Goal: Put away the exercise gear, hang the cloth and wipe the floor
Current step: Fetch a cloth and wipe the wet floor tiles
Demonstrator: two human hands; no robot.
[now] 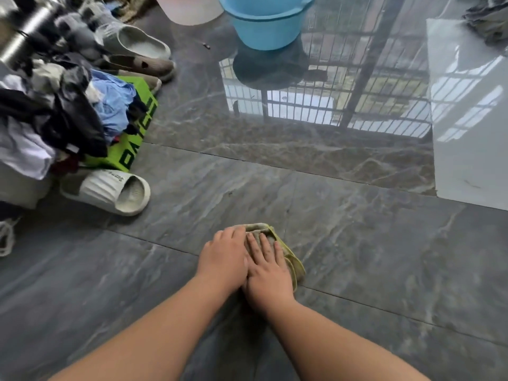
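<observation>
Item: crumpled yellow-green wiping cloth (pixel 291 259), soft, light, likely damp.
Surface: glossy grey marble-patterned floor (pixel 357 270), probably slippery.
Grip: left hand (pixel 224 259) and right hand (pixel 268 270) spread flat, pressing the cloth.

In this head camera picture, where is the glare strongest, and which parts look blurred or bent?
Head view: the strongest glare lies on the glossy floor at upper right, which mirrors window bars below the blue bucket; the top left corner, with the clothes pile, is blurred; tile joints curve from the wide lens; both hands, left and right, on the cloth look sharp.
</observation>
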